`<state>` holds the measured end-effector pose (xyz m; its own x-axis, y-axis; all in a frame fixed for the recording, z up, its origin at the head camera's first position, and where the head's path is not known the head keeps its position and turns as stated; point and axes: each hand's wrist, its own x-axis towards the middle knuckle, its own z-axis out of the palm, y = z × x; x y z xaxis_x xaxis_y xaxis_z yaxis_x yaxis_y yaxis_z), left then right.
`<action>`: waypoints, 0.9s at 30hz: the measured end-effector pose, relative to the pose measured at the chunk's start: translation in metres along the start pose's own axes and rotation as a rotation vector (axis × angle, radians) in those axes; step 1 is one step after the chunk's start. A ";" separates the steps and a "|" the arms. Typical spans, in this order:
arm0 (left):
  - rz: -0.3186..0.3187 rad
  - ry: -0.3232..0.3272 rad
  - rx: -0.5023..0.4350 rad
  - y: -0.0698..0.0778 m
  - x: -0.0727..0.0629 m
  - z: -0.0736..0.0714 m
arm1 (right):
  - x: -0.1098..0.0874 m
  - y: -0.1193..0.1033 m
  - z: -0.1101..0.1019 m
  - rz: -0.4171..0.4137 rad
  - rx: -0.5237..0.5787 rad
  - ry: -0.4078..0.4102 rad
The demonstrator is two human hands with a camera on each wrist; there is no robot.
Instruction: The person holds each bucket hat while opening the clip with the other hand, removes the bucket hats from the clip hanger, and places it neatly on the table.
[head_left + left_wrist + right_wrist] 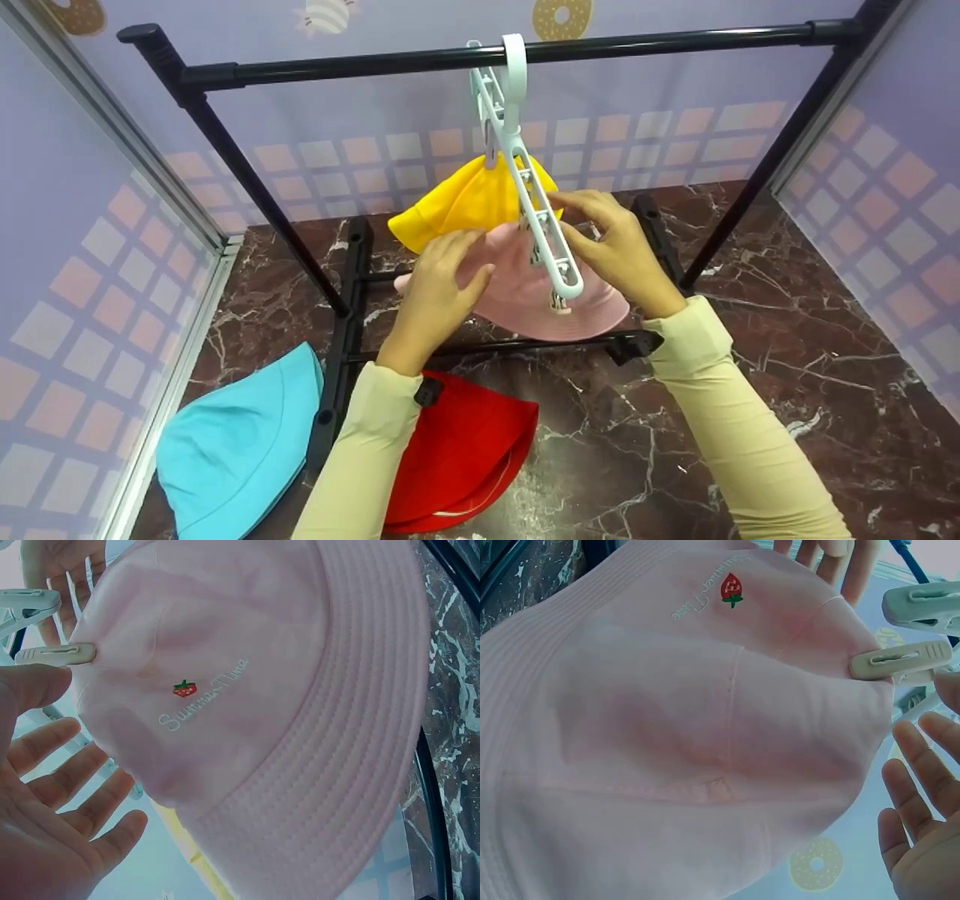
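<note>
A pink bucket hat (525, 307) with a strawberry and lettering on it hangs from a beige clip (900, 660) under a pale clip hanger (511, 112). My left hand (439, 289) is at the hat's left side, its fingers spread in the left wrist view and its thumb close by the clip. On the other side, my right hand (619, 244) is beside the hanger's near arm with fingers loosely extended. Neither hand grips anything. Behind the pink hat, a yellow hat (457, 206) hangs from the hanger's far part.
The hanger hooks over the black rail (360, 66) of a standing rack. On the dark marbled surface (795, 360) lie a light blue hat (232, 442) at left and a red hat (469, 450), partly behind the left forearm. Patterned panels (637, 142) enclose the back and sides.
</note>
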<state>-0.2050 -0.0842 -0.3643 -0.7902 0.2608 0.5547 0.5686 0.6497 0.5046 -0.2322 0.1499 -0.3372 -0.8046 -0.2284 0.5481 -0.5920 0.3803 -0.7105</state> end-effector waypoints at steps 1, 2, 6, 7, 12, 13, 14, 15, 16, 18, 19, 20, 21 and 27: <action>0.001 -0.004 0.001 0.000 0.002 0.000 | 0.001 0.000 0.000 -0.004 -0.002 0.000; 0.003 -0.006 0.004 0.001 0.003 0.001 | 0.001 -0.001 0.000 -0.008 -0.006 -0.001; 0.008 -0.008 0.009 0.001 0.007 0.002 | 0.003 -0.002 0.002 -0.015 -0.017 -0.009; 0.009 -0.008 0.009 0.001 0.007 0.002 | 0.004 -0.003 0.002 -0.013 -0.019 -0.010; 0.014 -0.019 0.008 0.004 0.011 0.003 | 0.006 -0.003 0.003 -0.004 -0.038 -0.010; 0.016 -0.020 0.007 0.004 0.012 0.004 | 0.007 -0.003 0.003 -0.002 -0.041 -0.010; 0.019 -0.021 0.006 0.005 0.012 0.004 | 0.007 -0.003 0.003 -0.001 -0.041 -0.013; 0.021 -0.020 0.006 0.005 0.013 0.004 | 0.008 -0.003 0.004 -0.001 -0.040 -0.017; 0.025 -0.019 0.005 0.005 0.014 0.004 | 0.008 -0.003 0.004 0.002 -0.034 -0.020; 0.032 -0.017 0.004 0.006 0.015 0.005 | 0.009 -0.003 0.004 0.003 -0.026 -0.024; 0.034 -0.017 0.003 0.006 0.016 0.005 | 0.009 -0.004 0.004 0.006 -0.023 -0.026; 0.036 -0.018 0.003 0.007 0.017 0.005 | 0.010 -0.004 0.004 0.006 -0.022 -0.028; 0.037 -0.019 0.001 0.007 0.018 0.006 | 0.010 -0.004 0.004 0.007 -0.021 -0.030; 0.022 -0.039 -0.019 0.007 0.020 0.007 | 0.011 -0.003 0.006 -0.010 -0.040 -0.048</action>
<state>-0.2184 -0.0693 -0.3539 -0.7854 0.3033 0.5396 0.5902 0.6297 0.5051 -0.2395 0.1412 -0.3315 -0.8004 -0.2749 0.5328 -0.5987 0.4134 -0.6861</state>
